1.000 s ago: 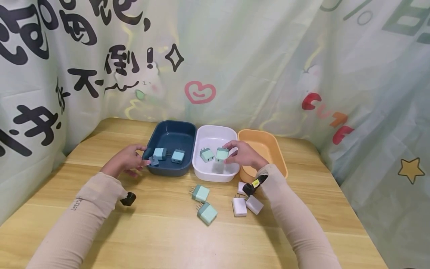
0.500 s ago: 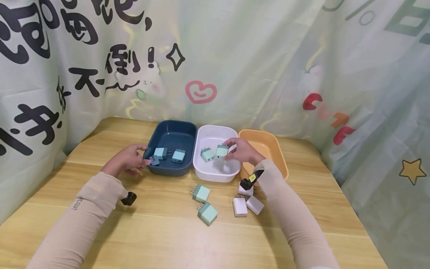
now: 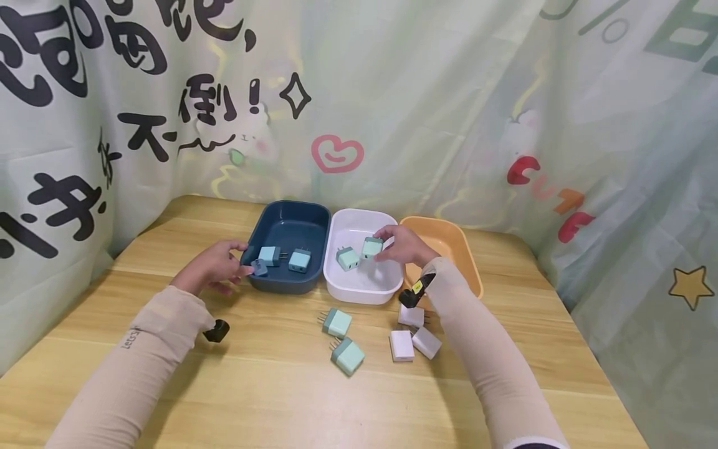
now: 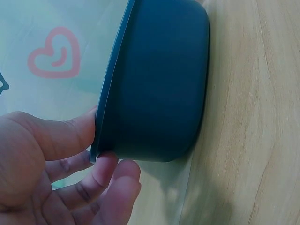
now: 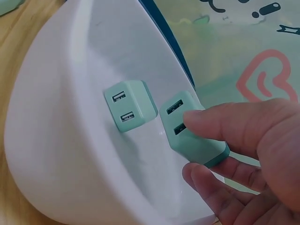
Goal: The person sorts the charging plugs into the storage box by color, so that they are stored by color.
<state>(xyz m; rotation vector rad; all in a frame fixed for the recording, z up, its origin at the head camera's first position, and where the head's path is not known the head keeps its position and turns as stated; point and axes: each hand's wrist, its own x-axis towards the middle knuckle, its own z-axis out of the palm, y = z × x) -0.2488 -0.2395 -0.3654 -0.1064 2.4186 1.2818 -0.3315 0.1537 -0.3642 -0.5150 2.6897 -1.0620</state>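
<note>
Over the white bin (image 3: 359,295), the right hand (image 3: 405,245) pinches a mint-green charger (image 3: 370,249) to the right of another charger (image 3: 348,259); likely light, rigid and slightly slick, it should hold best by its broad sides. The left hand (image 3: 220,265) grips the blue bin (image 3: 283,286) by its left rim.

The middle tray (image 3: 361,295) is placed between the left tray (image 3: 287,285) and the right tray (image 3: 440,232) on the surface (image 3: 269,393), one charger (image 3: 348,259) laid inside. Before the middle tray, two chargers (image 3: 348,357) are set; to their right, three adapters (image 3: 401,347).
</note>
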